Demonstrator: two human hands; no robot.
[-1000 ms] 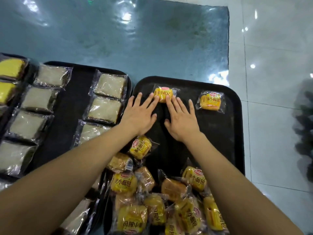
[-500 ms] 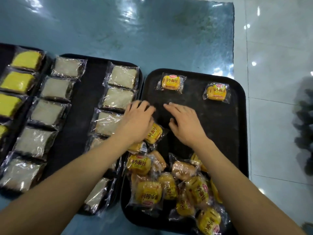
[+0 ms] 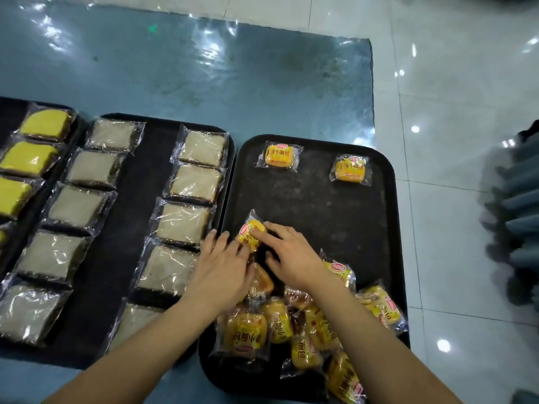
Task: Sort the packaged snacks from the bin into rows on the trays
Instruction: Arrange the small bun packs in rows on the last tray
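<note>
We have the small yellow-printed bun packet in clear crinkly film (image 3: pixel 251 234) between both hands: the right hand (image 3: pixel 294 259) lays its fingertips on the packet's upper right side with the thumb curled in below, which we read as a light pinch, while the left hand (image 3: pixel 223 268) reaches it from the lower left with fingers bent over its lower edge; whether the left truly grips or only steadies it we cannot tell. The packet sits tilted, its long axis running from upper left to lower right, near the left rim of the black rounded-corner plastic tray on the right (image 3: pixel 385 228), about halfway up it. From this grip the open tray floor lies up and to the right, and the two yellow bun packets already set in the far row (image 3: pixel 278 155) are well apart from us, so we judge the right hand better placed to carry it forward. Going down in size: the glossy blue-green plastic sheet (image 3: pixel 204 83) over the pale tiled floor, the middle black tray (image 3: pixel 137 228) with its flat square pale cakes in clear wrappers (image 3: pixel 192 182) laid in two columns, then the loose heap of plump, slippery bun packets (image 3: pixel 280 325) at the near end of the right tray, overlapping at all angles.
</note>
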